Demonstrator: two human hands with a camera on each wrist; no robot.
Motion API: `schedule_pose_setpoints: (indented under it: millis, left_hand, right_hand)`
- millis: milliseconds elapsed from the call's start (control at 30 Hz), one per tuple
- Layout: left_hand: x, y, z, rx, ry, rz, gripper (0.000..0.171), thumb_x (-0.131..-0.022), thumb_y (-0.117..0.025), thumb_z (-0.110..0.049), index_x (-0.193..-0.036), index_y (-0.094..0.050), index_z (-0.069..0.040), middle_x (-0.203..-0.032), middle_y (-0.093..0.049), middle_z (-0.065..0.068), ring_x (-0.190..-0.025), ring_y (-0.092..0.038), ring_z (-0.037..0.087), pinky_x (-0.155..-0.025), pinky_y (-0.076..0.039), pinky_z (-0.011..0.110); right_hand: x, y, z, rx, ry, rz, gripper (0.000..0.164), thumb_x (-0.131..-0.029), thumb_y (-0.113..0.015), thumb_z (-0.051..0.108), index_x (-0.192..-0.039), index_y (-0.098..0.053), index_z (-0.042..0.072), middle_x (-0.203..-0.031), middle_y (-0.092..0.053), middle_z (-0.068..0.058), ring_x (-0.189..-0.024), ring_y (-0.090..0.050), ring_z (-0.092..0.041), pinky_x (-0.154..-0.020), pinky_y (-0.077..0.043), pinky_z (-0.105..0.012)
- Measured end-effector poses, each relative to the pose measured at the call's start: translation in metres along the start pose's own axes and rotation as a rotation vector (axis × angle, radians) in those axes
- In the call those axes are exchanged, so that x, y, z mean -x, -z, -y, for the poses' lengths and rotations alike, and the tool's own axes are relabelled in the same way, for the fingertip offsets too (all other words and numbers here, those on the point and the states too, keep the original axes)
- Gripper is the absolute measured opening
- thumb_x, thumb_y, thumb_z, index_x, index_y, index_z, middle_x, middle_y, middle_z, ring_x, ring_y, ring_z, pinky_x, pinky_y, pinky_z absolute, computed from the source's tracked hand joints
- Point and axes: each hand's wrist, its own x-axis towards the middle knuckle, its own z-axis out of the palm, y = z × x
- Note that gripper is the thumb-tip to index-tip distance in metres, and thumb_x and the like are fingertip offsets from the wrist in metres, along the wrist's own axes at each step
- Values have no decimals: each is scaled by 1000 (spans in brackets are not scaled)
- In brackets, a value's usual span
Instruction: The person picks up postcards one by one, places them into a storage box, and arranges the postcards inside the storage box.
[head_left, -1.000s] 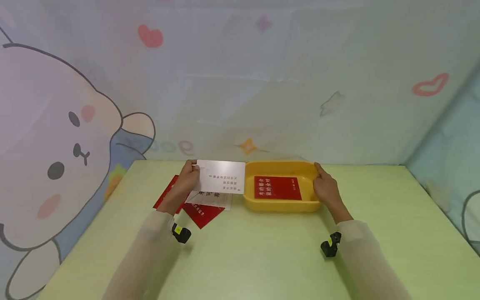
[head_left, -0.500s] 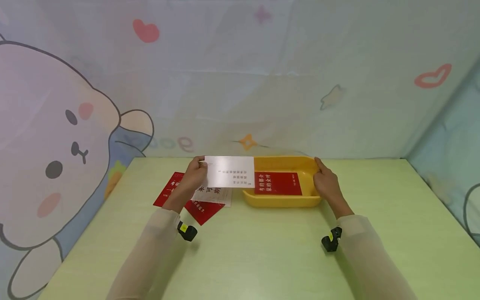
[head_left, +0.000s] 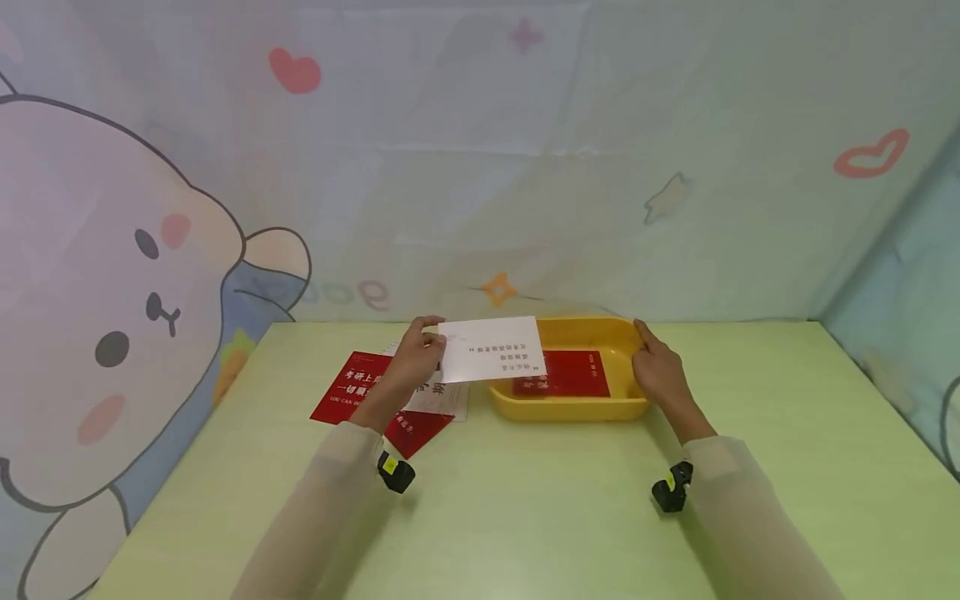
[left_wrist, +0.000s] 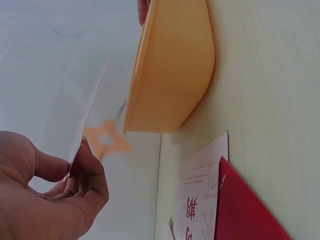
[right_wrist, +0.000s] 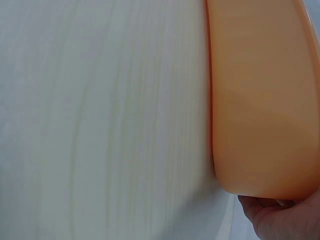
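A white card (head_left: 487,348) printed with small characters is pinched by its left edge in my left hand (head_left: 416,357). The left wrist view shows thumb and fingers of that hand (left_wrist: 60,192) closed on the card's edge. Its right part hangs above the left side of a yellow tray (head_left: 570,410) and hides some of it. Inside the tray lies a red card (head_left: 577,372) with white characters, partly covered. My right hand (head_left: 660,367) grips the tray's right rim; in the right wrist view, fingers (right_wrist: 280,215) reach around the tray's end.
Left of the tray, a red card (head_left: 341,392), a white card (head_left: 442,400) and another red card (head_left: 420,433) lie overlapping on the pale green table (head_left: 525,508). A printed cloth backdrop (head_left: 480,167) rises behind the table's far edge.
My left hand has carried the white card to the right, over the tray's left part, and the card has tilted slightly. The right hand keeps its hold on the tray, which stays in place.
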Motion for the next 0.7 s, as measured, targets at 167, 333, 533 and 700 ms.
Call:
schedule_pose_setpoints:
  millis: [167,333,533,700]
  left_hand:
    - [0,-11,-1,-17,-23,8,43,-106,-43,-23,-148,-36,-17,-137,-55,14,-110,-60,27,-83,-53,32]
    - [-2,-23,-3,-54,-53,9,43,-105,-47,-24,-147,-39,-16,-135,-58,14,-107,-63,27,-87,-55,36]
    - [-7,-33,-2,-67,-78,26,44,-104,-50,-24,-146,-41,-15,-135,-59,15,-107,-63,26,-92,-55,40]
    - [-9,-39,-4,-52,-79,52,44,-104,-51,-23,-146,-41,-15,-137,-58,17,-112,-63,29,-99,-52,48]
  right_hand:
    - [1,-1,-2,2,13,-1,63,-96,-17,14,-159,-15,9,-161,-23,-24,-148,-24,-46,-119,-27,-57]
    - [0,0,-2,-6,7,5,63,-96,-17,14,-159,-15,9,-162,-22,-23,-149,-23,-46,-120,-25,-57]
    - [0,-1,-3,5,15,0,63,-96,-19,13,-159,-16,8,-161,-23,-24,-147,-26,-46,-118,-28,-57]
    - [0,-1,-2,7,28,-4,63,-96,-18,13,-158,-16,6,-161,-24,-24,-147,-28,-46,-117,-30,-57]
